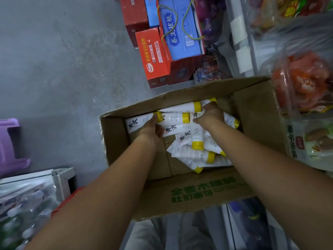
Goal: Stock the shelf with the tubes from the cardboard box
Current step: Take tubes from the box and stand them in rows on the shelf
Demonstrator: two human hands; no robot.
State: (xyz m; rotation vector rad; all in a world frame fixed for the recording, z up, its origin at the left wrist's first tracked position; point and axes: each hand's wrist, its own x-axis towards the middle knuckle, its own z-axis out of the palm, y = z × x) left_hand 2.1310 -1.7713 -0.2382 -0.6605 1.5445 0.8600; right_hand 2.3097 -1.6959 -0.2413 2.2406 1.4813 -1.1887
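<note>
Over the near flap of the cardboard box (pixel 198 192), both bare forearms reach down inside. The left hand (pixel 152 128) curls its fingers round a white tube (pixel 138 122) near its yellow cap, and the right hand (pixel 210 114) grips a second tube (pixel 196 115) in the pile. A purple stool (pixel 10 147) stands left of the box, bagged goods (pixel 306 83) crowd its right wall, and red and blue cartons (pixel 155 56) lie beyond. The loose tubes (pixel 191 155) mostly lie crosswise, caps rightward. One upright-lying tube (pixel 197 134) points its cap toward the person.
</note>
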